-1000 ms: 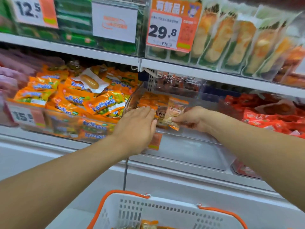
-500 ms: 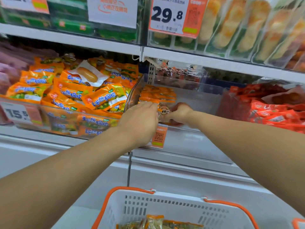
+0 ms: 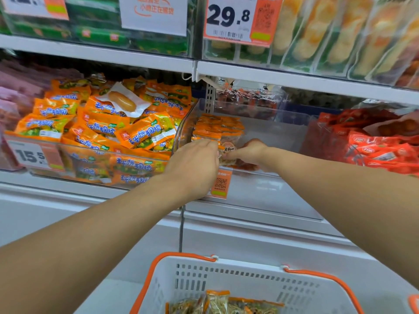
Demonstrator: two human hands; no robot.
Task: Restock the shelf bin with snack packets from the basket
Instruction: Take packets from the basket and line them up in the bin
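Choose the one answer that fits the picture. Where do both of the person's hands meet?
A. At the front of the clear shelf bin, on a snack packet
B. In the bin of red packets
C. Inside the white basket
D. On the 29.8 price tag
A: the left hand and right hand meet on a snack packet at the front of the clear shelf bin, well above the basket.
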